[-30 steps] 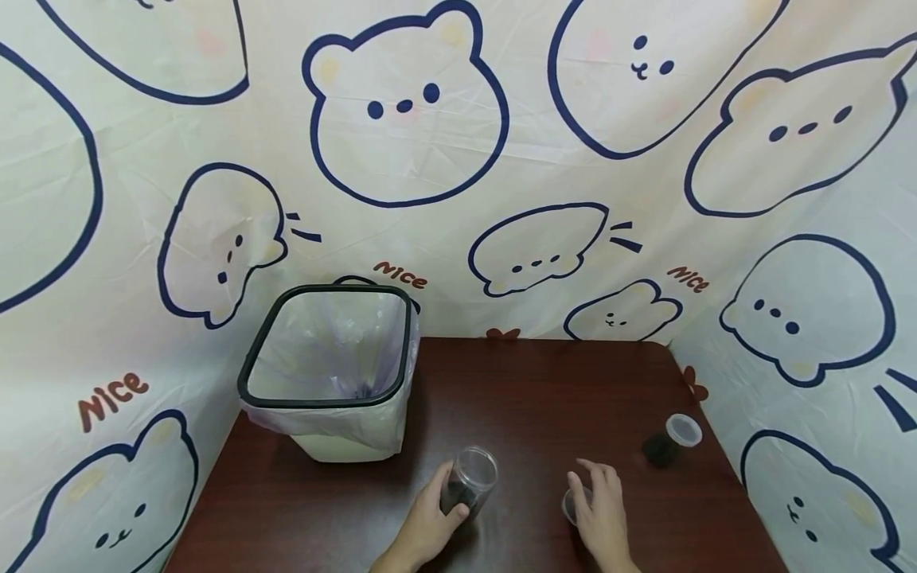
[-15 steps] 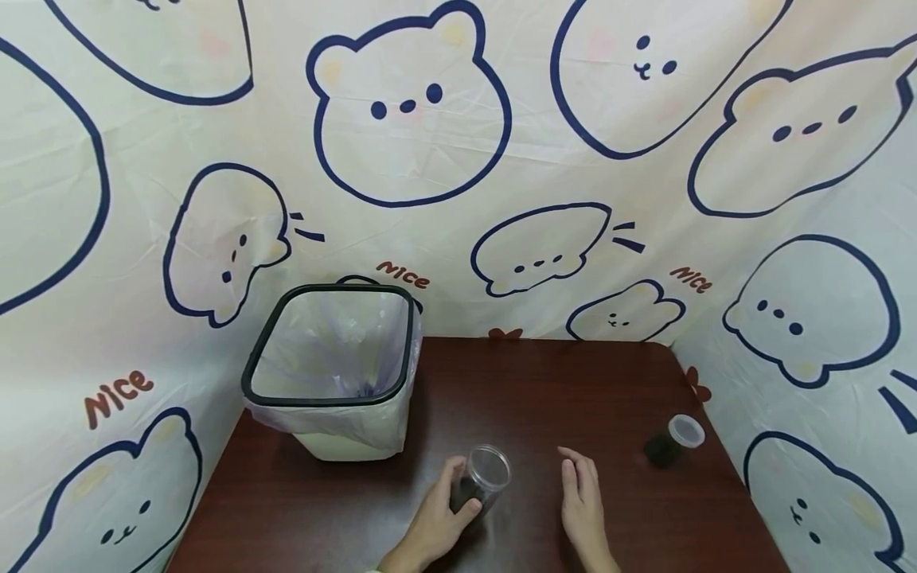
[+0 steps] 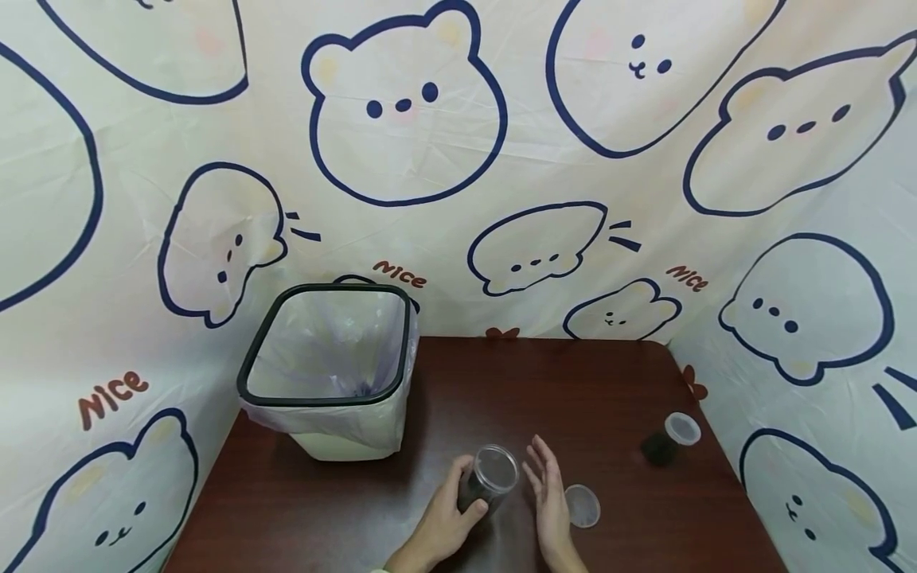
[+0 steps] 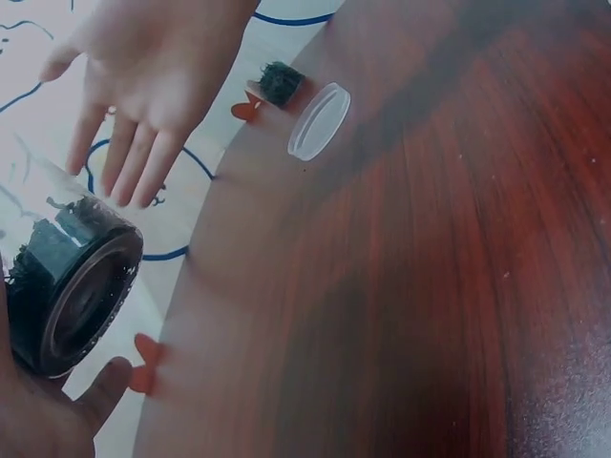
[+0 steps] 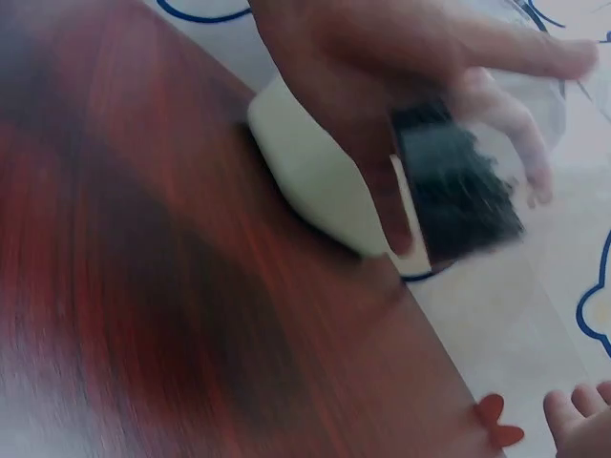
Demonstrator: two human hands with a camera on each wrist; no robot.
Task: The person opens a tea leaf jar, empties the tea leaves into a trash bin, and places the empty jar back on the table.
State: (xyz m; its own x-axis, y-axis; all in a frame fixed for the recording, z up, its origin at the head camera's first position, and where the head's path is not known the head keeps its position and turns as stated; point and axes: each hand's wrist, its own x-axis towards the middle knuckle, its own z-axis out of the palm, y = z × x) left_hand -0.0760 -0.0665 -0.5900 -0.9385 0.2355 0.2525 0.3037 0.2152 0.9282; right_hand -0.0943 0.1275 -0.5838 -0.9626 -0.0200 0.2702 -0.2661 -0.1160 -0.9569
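Note:
My left hand (image 3: 440,521) grips a clear plastic jar (image 3: 469,489) of dark, shredded-looking stuff, tilted with its open mouth up and to the right. My right hand (image 3: 552,509) is just right of the jar, fingers extended and apart from it. On the table beside that hand lies a round translucent lid (image 3: 583,506). The left wrist view shows the jar's base (image 4: 95,301) close up and the right palm (image 4: 158,76) beyond it. In the right wrist view, the jar (image 5: 458,191) is blurred and partly covered by the left hand (image 5: 372,67).
A second jar (image 3: 661,448) with dark green contents and a whitish top stands near the table's right edge. At the back left is a bin (image 3: 347,446) with a dark rim and a plastic liner. Printed cloth (image 3: 430,239) hangs behind the brown table (image 3: 530,382).
The right hand has moved left from above the lid toward the jar, uncovering the lid. The left hand has carried the jar slightly right.

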